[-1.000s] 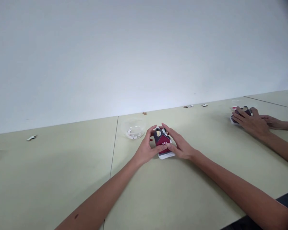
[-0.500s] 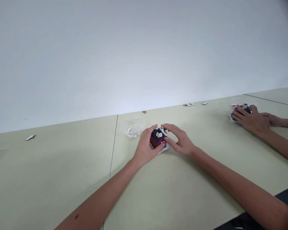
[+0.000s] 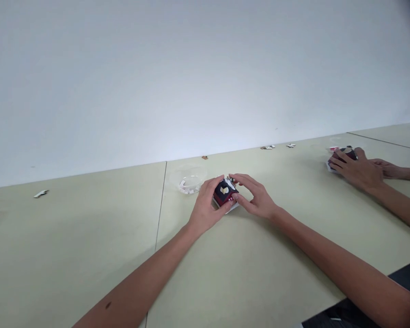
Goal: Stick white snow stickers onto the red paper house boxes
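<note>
A small folded paper model (image 3: 223,192) in dark navy and maroon, with a pale diamond mark and a white paper edge beneath it, sits on the table between my hands. My left hand (image 3: 207,207) wraps its near left side, with the fingers over the top. My right hand (image 3: 254,200) presses its fingertips against the right side. Much of the model's lower part is hidden by my fingers.
A clear plastic bowl (image 3: 187,180) holding white paper scraps stands left of my hands. Small paper bits lie along the far wall edge (image 3: 268,147). At the right, a co-worker's hands (image 3: 353,171) cover a similar paper model (image 3: 345,155). Seams cross the pale table (image 3: 89,237).
The paper model has turned, so its dark face with the pale mark now shows instead of the long maroon side. My hands have closed in around it, and the view has tilted slightly.
</note>
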Action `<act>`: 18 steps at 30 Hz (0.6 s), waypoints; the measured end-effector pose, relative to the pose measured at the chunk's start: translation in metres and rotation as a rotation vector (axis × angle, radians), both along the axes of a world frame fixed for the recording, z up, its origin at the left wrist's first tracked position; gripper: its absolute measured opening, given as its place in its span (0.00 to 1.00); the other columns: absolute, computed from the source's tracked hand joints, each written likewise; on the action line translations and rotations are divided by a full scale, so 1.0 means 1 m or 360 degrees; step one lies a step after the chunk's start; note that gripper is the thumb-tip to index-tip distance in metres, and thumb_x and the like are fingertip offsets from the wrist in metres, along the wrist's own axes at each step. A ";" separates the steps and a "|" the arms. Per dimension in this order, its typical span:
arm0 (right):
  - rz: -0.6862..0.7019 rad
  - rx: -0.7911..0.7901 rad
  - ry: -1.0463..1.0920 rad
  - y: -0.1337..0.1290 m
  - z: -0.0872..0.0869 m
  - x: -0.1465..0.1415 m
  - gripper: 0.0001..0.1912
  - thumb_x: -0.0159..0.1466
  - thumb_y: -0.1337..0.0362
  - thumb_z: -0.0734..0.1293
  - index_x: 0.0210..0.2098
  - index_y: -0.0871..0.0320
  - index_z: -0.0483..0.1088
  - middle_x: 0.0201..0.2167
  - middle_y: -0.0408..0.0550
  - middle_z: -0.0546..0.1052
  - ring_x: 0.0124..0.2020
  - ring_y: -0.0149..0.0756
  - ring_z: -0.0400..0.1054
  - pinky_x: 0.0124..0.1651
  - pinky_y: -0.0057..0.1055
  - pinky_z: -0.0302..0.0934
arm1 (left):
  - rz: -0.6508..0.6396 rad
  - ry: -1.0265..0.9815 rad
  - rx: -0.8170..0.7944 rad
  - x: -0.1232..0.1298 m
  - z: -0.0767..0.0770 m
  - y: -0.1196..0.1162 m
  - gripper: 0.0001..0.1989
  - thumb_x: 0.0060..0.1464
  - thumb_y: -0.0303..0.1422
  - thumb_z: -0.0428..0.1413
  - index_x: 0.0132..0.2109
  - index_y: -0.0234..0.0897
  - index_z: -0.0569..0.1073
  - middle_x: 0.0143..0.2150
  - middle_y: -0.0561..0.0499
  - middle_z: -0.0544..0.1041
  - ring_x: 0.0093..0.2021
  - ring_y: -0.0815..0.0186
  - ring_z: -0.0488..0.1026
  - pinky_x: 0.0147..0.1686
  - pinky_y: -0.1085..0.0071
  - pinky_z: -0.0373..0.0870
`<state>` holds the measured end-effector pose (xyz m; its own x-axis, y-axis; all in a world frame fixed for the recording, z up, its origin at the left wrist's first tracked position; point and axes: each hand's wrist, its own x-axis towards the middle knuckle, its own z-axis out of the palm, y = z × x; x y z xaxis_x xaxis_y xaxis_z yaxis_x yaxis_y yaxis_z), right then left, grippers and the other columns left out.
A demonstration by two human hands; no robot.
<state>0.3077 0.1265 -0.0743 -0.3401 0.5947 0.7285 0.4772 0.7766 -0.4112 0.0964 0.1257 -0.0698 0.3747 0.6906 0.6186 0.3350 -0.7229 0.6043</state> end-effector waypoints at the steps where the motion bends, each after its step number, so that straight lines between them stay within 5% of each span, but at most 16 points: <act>1: 0.0001 -0.0001 -0.0017 -0.001 0.000 -0.001 0.29 0.68 0.57 0.65 0.67 0.46 0.59 0.60 0.53 0.71 0.58 0.48 0.68 0.59 0.50 0.67 | 0.0004 0.0009 0.0000 0.000 0.000 0.000 0.34 0.58 0.39 0.61 0.67 0.50 0.57 0.63 0.45 0.66 0.62 0.54 0.64 0.61 0.55 0.63; 9: 0.0072 0.0033 -0.0010 -0.002 -0.002 -0.005 0.31 0.68 0.59 0.66 0.69 0.44 0.56 0.64 0.51 0.68 0.62 0.47 0.65 0.62 0.49 0.64 | 0.0120 0.0205 0.0065 -0.004 -0.003 0.003 0.35 0.56 0.39 0.61 0.68 0.51 0.60 0.57 0.45 0.65 0.61 0.54 0.62 0.62 0.56 0.60; 18: -0.0003 -0.0075 -0.0073 -0.002 -0.006 -0.008 0.32 0.68 0.52 0.65 0.69 0.48 0.56 0.57 0.54 0.74 0.53 0.48 0.71 0.55 0.51 0.68 | 0.0172 0.0281 -0.0054 0.000 0.006 -0.003 0.33 0.54 0.37 0.61 0.66 0.48 0.63 0.56 0.44 0.63 0.60 0.54 0.62 0.61 0.58 0.62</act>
